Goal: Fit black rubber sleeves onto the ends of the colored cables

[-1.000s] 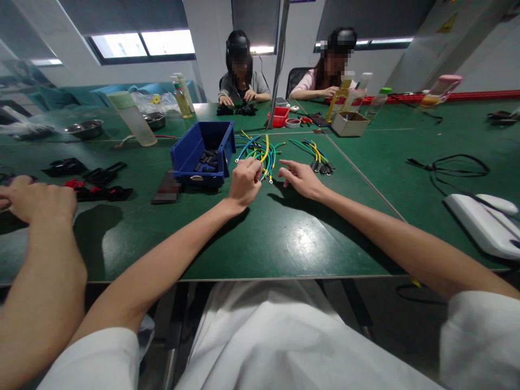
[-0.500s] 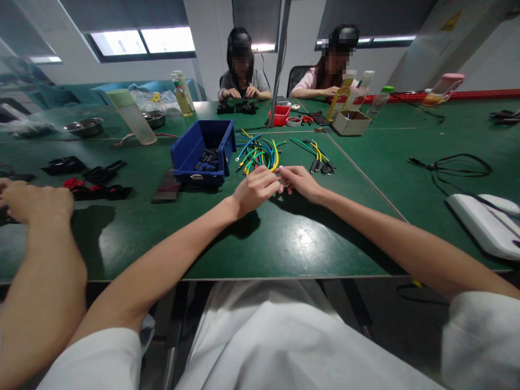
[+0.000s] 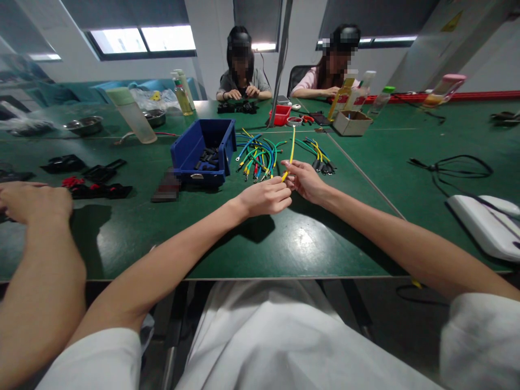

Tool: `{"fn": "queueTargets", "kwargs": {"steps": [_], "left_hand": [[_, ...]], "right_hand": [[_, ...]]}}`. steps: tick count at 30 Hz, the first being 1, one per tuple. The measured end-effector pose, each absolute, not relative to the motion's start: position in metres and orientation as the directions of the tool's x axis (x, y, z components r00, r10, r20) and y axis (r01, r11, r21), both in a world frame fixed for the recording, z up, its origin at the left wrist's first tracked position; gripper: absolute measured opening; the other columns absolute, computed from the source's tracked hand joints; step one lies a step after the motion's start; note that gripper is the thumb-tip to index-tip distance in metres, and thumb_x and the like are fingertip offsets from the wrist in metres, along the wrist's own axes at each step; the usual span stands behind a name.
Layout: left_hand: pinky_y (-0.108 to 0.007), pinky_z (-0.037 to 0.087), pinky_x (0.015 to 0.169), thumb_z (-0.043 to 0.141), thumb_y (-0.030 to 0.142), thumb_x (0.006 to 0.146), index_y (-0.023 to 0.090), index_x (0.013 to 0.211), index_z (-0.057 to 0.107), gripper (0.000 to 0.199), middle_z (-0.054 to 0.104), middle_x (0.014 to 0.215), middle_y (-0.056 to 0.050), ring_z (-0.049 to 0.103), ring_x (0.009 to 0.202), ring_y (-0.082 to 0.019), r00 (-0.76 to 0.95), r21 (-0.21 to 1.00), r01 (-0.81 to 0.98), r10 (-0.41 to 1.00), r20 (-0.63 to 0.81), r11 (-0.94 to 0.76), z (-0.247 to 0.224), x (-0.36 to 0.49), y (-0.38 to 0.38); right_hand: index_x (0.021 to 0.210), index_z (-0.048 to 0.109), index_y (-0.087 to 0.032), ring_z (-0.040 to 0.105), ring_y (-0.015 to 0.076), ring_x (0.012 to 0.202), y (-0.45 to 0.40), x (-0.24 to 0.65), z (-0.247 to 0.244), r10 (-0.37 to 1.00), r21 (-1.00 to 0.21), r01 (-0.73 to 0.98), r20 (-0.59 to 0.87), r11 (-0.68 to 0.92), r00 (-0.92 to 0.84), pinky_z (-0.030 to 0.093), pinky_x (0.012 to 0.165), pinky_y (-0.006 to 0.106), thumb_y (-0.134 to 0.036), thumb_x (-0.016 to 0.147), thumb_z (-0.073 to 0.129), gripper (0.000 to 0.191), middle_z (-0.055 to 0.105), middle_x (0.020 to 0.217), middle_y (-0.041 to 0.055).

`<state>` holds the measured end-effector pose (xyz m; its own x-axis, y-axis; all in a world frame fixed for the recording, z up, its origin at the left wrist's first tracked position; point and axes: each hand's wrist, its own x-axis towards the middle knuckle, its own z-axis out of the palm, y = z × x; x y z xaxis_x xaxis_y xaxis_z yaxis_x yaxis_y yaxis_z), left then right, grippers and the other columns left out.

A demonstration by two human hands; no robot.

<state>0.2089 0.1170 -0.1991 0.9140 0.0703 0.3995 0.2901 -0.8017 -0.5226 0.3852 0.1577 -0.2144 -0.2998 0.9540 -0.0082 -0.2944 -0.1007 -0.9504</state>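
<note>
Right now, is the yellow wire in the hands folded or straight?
Nearly straight: the yellow wire extends beyond the right hand with only a slight bend. The left hand hides its near end.

Everything's shot from one head-worn cam, aimed forward and down: bare hands (image 3: 266, 199) and glossy green flat worktop (image 3: 231, 254) are caught pretty close, white windowed wall (image 3: 212, 40) way off up top.

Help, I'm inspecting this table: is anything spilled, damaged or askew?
No spill or damage stands out. The translucent, green-capped plastic bottle looks tilted, perhaps from lens distortion; the blue, green and yellow wires beside the blue plastic bin lie jumbled.
</note>
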Motion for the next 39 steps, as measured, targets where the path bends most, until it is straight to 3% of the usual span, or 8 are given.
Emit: {"fn": "queueTargets", "kwargs": {"steps": [5, 12, 18, 23, 29, 35, 39], "left_hand": [[-0.032, 0.043, 0.079, 0.039, 0.01, 0.095, 0.017, 0.073, 0.06, 0.03, 0.063, 0.078, -0.006, 0.058, 0.076, -0.015, 0.93, -0.542, 0.304, 0.12, 0.348, -0.783, -0.203, 0.207, 0.122], [-0.033, 0.043, 0.091, 0.035, 0.014, 0.097, 0.016, 0.092, 0.061, 0.026, 0.066, 0.092, -0.007, 0.06, 0.091, -0.017, 0.842, -0.433, 0.419, 0.162, 0.515, -0.798, -0.207, 0.2, 0.125], [-0.039, 0.041, 0.101, 0.036, 0.012, 0.095, 0.018, 0.105, 0.059, 0.026, 0.065, 0.112, -0.01, 0.057, 0.113, -0.02, 0.497, -0.146, 0.729, 0.37, 0.784, -0.669, -0.188, 0.17, 0.136], [-0.044, 0.035, 0.108, 0.038, 0.009, 0.091, 0.02, 0.11, 0.059, 0.029, 0.057, 0.126, -0.012, 0.049, 0.126, -0.024, 0.108, 0.138, 0.876, 0.466, 0.878, -0.462, -0.171, 0.133, 0.156], [-0.043, 0.037, 0.111, 0.043, 0.006, 0.085, 0.018, 0.105, 0.058, 0.028, 0.053, 0.124, -0.011, 0.046, 0.127, -0.026, -0.161, 0.376, 0.881, 0.563, 0.811, -0.288, -0.17, 0.099, 0.176], [-0.037, 0.045, 0.1, 0.04, 0.003, 0.081, 0.017, 0.101, 0.06, 0.033, 0.059, 0.113, -0.012, 0.055, 0.109, -0.024, -0.13, 0.349, 0.922, 0.717, 0.685, -0.167, -0.19, 0.082, 0.198], [-0.038, 0.044, 0.101, 0.046, 0.015, 0.082, 0.014, 0.105, 0.062, 0.028, 0.061, 0.112, -0.013, 0.056, 0.107, -0.025, -0.086, 0.315, 0.943, 0.842, 0.532, -0.103, -0.197, 0.072, 0.213]], "right_hand": [[0.091, 0.052, -0.021, 0.048, 0.0052, 0.044, 0.163, 0.386, -0.223, 0.972, -0.958, -0.28, 0.011, -0.056, -0.234, 0.034, 0.04, 0.017, -0.039, 0.067, 0.082, 0.042, 0.051, 0.06, -0.0073], [0.09, 0.05, -0.021, 0.048, 0.0062, 0.042, 0.171, 0.39, -0.228, 0.996, -0.976, -0.217, 0.042, 0.023, -0.083, 0.033, 0.038, 0.017, -0.036, 0.071, 0.075, 0.035, 0.051, 0.058, -0.0073], [0.091, 0.052, -0.021, 0.047, 0.0068, 0.041, 0.174, 0.39, -0.231, 0.994, -0.989, -0.133, 0.08, 0.071, -0.07, 0.033, 0.037, 0.018, -0.033, 0.075, 0.07, 0.027, 0.052, 0.057, -0.0066], [0.091, 0.052, -0.02, 0.047, 0.0071, 0.041, 0.174, 0.391, -0.231, 0.992, -0.991, -0.101, 0.097, 0.088, -0.084, 0.034, 0.038, 0.019, -0.032, 0.075, 0.068, 0.026, 0.05, 0.057, -0.0067], [0.091, 0.053, -0.02, 0.047, 0.0076, 0.042, 0.174, 0.391, -0.232, 0.992, -0.993, -0.073, 0.098, 0.092, -0.079, 0.034, 0.039, 0.019, -0.028, 0.08, 0.063, 0.017, 0.05, 0.056, -0.0061], [0.091, 0.052, -0.02, 0.046, 0.0074, 0.041, 0.174, 0.389, -0.231, 0.993, -0.994, -0.065, 0.092, 0.087, -0.077, 0.033, 0.038, 0.019, -0.026, 0.081, 0.061, 0.014, 0.05, 0.056, -0.0059], [0.091, 0.052, -0.02, 0.045, 0.0074, 0.041, 0.175, 0.389, -0.232, 0.992, -0.994, -0.062, 0.097, 0.092, -0.084, 0.033, 0.038, 0.018, -0.027, 0.08, 0.063, 0.017, 0.049, 0.056, -0.0063]]}}
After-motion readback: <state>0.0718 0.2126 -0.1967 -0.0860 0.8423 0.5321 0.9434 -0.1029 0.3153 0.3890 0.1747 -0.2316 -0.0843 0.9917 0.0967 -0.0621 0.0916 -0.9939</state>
